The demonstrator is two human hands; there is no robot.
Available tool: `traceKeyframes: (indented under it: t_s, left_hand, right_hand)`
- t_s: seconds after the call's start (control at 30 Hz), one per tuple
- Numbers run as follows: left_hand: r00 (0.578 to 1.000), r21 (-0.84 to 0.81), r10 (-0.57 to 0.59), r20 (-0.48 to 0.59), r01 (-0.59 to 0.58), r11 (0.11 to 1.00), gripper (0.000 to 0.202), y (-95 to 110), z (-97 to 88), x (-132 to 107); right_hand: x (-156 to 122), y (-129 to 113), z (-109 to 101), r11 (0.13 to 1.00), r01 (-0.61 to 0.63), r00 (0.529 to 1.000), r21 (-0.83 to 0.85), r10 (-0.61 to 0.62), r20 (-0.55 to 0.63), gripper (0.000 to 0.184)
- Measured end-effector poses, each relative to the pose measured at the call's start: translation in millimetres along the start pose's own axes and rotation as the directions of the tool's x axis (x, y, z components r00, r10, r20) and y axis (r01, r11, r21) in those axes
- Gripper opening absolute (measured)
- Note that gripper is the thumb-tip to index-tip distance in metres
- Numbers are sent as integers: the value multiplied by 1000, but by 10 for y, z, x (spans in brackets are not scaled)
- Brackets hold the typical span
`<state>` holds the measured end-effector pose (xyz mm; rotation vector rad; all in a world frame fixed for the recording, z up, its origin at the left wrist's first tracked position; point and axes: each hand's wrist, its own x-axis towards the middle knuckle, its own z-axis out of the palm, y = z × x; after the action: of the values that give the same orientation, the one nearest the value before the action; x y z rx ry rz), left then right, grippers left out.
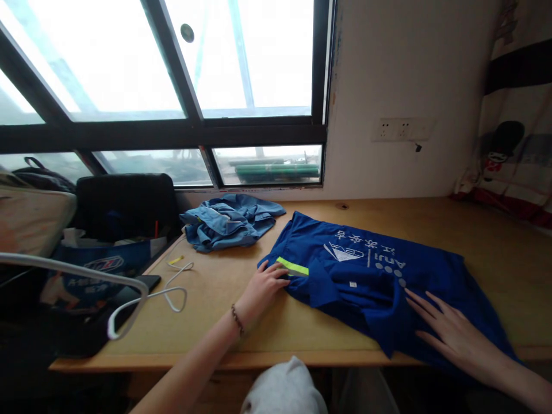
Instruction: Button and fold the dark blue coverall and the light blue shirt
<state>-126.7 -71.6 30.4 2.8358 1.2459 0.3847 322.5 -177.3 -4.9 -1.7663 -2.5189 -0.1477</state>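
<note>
A dark blue work shirt (pixel 375 276) lies spread on the table, with white printed lettering and a logo facing up and its collar (pixel 379 322) toward me. A yellow-green and grey reflective strip (pixel 294 268) crosses its left part. My left hand (pixel 269 280), a bracelet on its wrist, rests on the shirt's left edge beside the strip, fingers stretched over the cloth. Spread flat on the shirt to the right of the collar is my right hand (pixel 448 330), its fingers apart. Part of the shirt hangs past the front edge at the right.
A crumpled lighter blue garment (pixel 233 221) lies at the back left of the wooden table (pixel 207 322). A white cable (pixel 176 287) loops over the left edge. Beyond stand a black chair (pixel 127 201) and a blue bag (pixel 103 264). Sockets (pixel 401 129) are on the wall.
</note>
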Motion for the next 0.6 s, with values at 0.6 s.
traceKeyframes:
  t_s: [0.6]
  left_hand:
    - [891, 55, 302, -340, -302, 952, 51, 661, 112, 724]
  right_hand:
    - [1099, -107, -259, 966, 168, 978, 199, -138, -155, 48]
